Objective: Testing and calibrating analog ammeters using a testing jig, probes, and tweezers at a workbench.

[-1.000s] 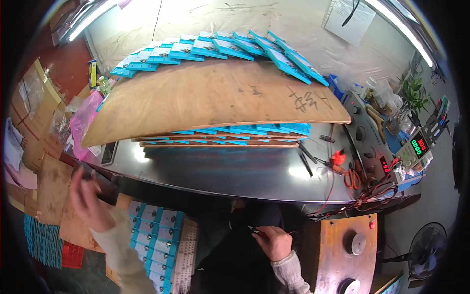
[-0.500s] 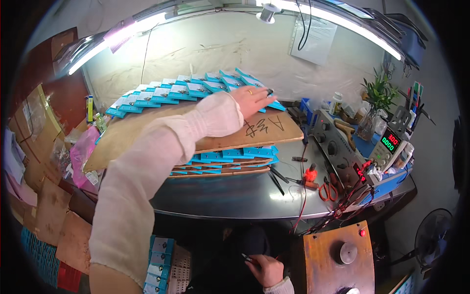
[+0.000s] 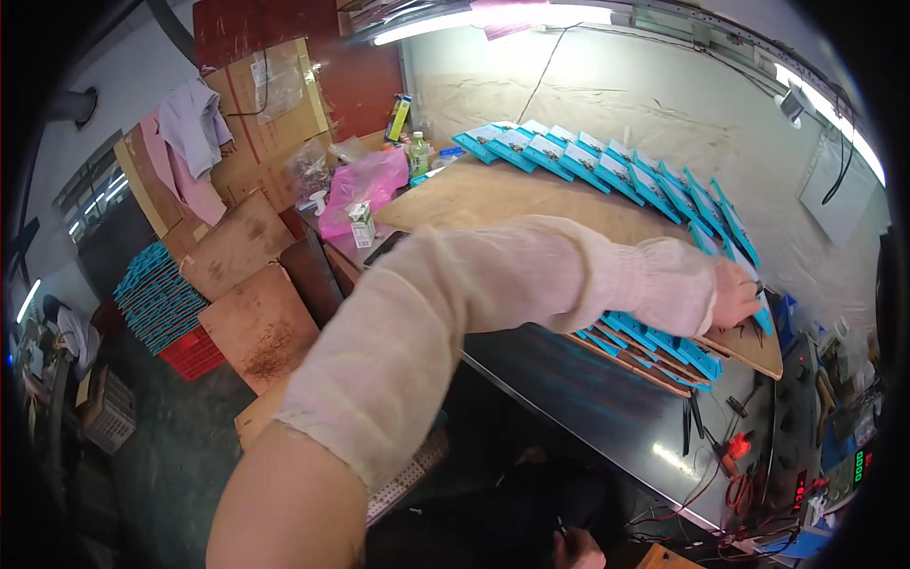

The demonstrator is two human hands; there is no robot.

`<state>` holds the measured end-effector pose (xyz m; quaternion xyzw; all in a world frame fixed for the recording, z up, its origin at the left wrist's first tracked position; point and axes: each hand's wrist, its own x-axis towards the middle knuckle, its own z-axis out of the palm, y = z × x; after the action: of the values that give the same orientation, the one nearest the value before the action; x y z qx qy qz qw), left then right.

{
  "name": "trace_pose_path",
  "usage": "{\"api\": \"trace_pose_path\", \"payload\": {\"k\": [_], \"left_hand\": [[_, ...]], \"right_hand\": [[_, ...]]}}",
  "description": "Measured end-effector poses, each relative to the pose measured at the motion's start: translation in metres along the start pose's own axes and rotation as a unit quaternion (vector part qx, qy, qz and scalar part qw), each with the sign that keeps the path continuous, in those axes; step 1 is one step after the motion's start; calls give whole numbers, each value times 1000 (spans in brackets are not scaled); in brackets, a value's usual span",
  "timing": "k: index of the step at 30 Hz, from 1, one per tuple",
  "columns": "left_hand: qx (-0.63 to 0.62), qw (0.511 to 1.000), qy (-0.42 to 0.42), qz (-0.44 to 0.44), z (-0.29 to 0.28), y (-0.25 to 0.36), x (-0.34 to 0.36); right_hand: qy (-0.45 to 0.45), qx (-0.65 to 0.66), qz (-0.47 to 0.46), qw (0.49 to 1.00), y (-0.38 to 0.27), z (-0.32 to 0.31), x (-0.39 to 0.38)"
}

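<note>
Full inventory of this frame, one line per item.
Blue packs: many, teal, fanned along the board's far edge.
Plywood board: one, tan, over a lower layer of packs.
Worktable: one, dark, shiny.
Pink bag: one, left of board.
Green bottle: one, behind bag.
Red crate: one, floor, left.
Left hand: on packs at the board's right end, fingers' closure unclear.
Right hand: bottom edge, mostly cropped.
</note>
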<state>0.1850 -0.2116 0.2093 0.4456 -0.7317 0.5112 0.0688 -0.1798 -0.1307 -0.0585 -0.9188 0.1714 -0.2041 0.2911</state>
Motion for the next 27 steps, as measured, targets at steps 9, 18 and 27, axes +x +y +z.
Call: {"api": "trace_pose_path", "payload": {"k": [9,18,27], "left_hand": [[74,990,-70,-98,-129,-18,-98],[161,946,-251,-127,-247,13,-168],[246,906,-331,-91,-248,-5,-201]], "right_hand": [[-34,29,-57,997,23,27,4],[24,9,-44,999,69,40,-14],[-30,63,-5,998,45,26,-16]]}}
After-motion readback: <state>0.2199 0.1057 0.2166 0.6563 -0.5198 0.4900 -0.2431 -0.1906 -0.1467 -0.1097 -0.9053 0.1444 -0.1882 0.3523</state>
